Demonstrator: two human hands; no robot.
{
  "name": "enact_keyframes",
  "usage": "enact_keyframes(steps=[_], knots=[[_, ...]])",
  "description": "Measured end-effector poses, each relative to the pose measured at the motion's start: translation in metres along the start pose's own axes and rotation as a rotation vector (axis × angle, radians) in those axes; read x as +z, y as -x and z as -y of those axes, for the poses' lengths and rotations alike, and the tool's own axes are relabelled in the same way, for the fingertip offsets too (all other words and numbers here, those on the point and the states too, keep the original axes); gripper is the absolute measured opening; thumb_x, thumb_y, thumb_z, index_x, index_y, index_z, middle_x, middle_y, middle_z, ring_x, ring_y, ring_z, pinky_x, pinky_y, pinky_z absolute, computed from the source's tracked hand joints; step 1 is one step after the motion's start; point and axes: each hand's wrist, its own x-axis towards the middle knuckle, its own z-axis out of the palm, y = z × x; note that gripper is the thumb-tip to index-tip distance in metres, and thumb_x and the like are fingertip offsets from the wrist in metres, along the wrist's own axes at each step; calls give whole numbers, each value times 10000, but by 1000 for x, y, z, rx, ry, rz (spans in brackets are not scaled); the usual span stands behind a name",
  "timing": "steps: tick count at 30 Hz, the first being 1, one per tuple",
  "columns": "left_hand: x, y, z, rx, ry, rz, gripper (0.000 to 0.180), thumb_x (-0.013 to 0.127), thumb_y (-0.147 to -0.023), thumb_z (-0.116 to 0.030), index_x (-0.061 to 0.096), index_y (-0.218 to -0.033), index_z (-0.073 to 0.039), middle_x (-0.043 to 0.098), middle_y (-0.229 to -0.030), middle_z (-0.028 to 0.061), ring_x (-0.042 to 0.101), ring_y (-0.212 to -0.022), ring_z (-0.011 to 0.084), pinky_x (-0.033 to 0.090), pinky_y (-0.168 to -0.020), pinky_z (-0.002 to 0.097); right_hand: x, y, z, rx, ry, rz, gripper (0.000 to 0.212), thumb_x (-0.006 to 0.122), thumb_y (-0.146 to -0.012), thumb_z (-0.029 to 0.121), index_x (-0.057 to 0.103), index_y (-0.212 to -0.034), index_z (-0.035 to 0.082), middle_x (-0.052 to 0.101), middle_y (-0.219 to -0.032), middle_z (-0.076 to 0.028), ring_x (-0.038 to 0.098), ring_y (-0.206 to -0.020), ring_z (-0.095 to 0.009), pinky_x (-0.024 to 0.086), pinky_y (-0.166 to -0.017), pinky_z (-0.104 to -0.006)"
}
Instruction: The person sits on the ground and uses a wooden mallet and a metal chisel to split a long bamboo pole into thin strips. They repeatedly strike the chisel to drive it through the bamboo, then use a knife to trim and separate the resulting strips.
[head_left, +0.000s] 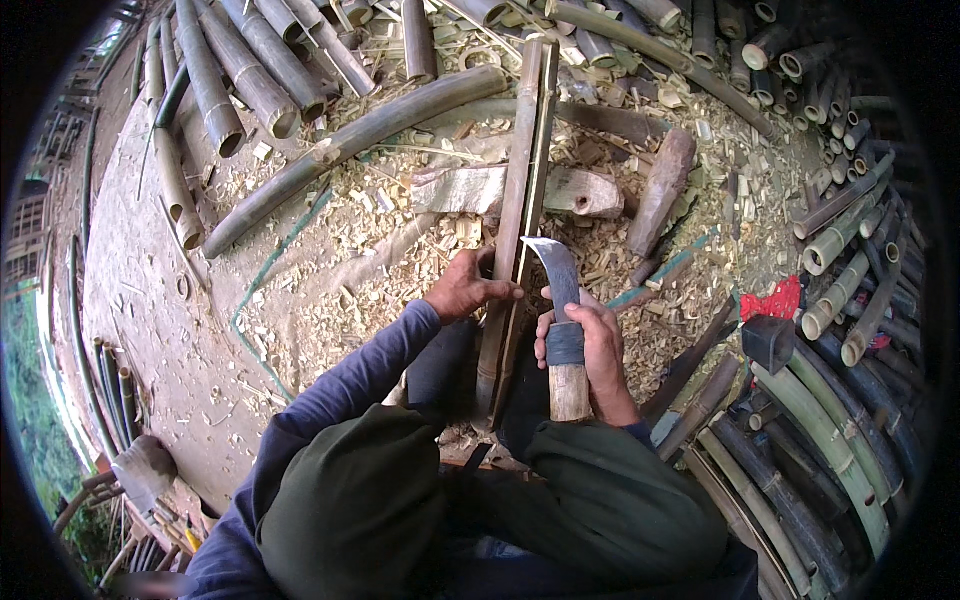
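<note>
A long bamboo piece (515,190), with a dark lengthwise gap, stands between my knees and leans away over a rough wooden block (455,192). Around its left side my left hand (465,287) is closed, the thumb lying across the bamboo's face. My right hand (600,355) grips a billhook (568,392) by its pale wooden handle, which has a dark wrapping near the blade. The curved blade points up and its hooked tip bends left, close beside the bamboo. From this view I cannot tell whether blade and bamboo touch.
Wood chips (330,300) cover the ground ahead. A thick short log (662,190) lies right of the block, and a curved bamboo pole (350,135) lies to the left. Cut bamboo tubes (830,245) are piled along the right, with a red cloth (770,298) and a dark box-like thing (768,343) nearby.
</note>
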Motion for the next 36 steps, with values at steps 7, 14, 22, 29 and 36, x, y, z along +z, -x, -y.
enact_keyframes(steps=[7, 14, 22, 29, 36], knots=[[-1, -2, -5, 46, -189, 6, 604, 881, -781, -187, 635, -1260, 86, 738, -1114, 131, 677, -1008, 170, 548, -925, 330, -6, -15, -14, -99, 53, -4, 402, 460, -1012, 216, 558, -1308, -37, 680, -774, -157, 667, -550, -219, 580, -499, -344], [5, -1, -6, 62, -38, 9, 635, 900, -762, -224, 645, -1251, 91, 745, -1097, 138, 692, -990, 195, 562, -917, 343, -6, -64, 15, -280, 53, 2, 358, 474, -1025, 241, 579, -1260, -9, 689, -759, -133, 670, -546, -208, 570, -482, -341], [-2, 4, -11, 30, -187, 20, 619, 878, -799, -224, 630, -1290, 61, 727, -1142, 113, 662, -1048, 182, 525, -978, 347, -4, -76, 39, -246, 156, 43, 391, 473, -1019, 239, 575, -1292, -22, 695, -774, -144, 682, -543, -233, 577, -468, -347], [1, 0, -7, 11, -45, 26, 652, 895, -770, -240, 639, -1285, 66, 730, -1163, 149, 682, -1066, 217, 532, -992, 360, -7, -136, 80, -339, 194, 72, 277, 472, -1001, 208, 588, -1156, 10, 712, -759, -173, 679, -519, -249, 580, -453, -384], [-2, 2, -5, 16, -105, 29, 649, 892, -778, -249, 635, -1283, 68, 728, -1145, 135, 672, -1073, 215, 531, -992, 371, 4, -133, 145, -531, 185, -14, 408, 456, -1027, 218, 559, -1341, -21, 686, -758, -135, 667, -543, -228, 580, -494, -350]])
